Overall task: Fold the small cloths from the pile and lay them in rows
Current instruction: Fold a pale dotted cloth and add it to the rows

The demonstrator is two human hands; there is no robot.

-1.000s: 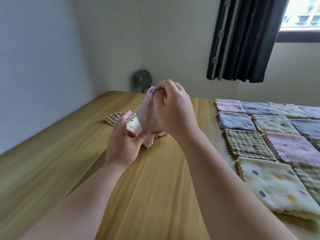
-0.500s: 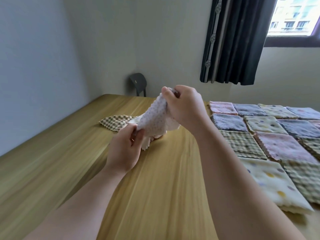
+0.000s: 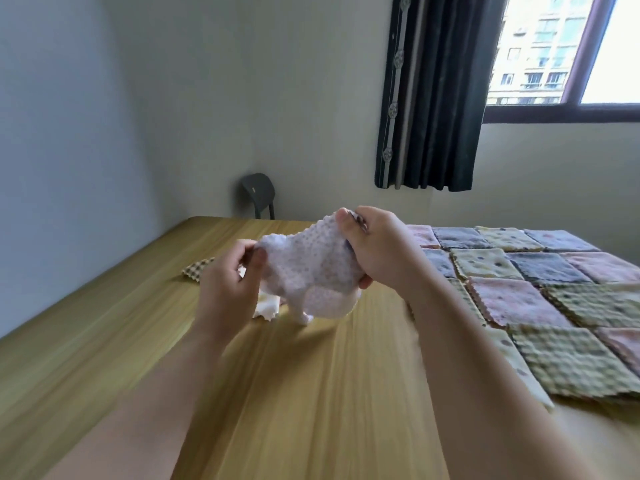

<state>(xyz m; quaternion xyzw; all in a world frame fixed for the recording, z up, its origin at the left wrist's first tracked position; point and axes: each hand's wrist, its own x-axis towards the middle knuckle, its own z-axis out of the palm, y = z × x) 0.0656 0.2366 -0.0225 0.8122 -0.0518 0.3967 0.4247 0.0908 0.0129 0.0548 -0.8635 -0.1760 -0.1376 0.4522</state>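
Note:
A small pale cloth with fine dots (image 3: pixel 311 271) hangs crumpled above the wooden table (image 3: pixel 311 393), held between both hands. My right hand (image 3: pixel 381 254) pinches its upper right corner. Lower down, my left hand (image 3: pixel 228 285) pinches its left edge. Behind the hands lies what is left of the pile: a checked cloth (image 3: pixel 197 268) and a white cloth (image 3: pixel 266 306), mostly hidden by my left hand. Folded cloths (image 3: pixel 519 299) in pink, blue, checked and spotted patterns lie in rows on the right side of the table.
A dark chair (image 3: pixel 258 195) stands against the far wall beyond the table. A dark curtain (image 3: pixel 429 91) hangs beside a window at the upper right. A grey wall runs along the table's left side.
The two hands have drawn apart, spreading the dotted cloth wider between them. My left hand has risen from the pile to the cloth's left edge. The camera has tilted up.

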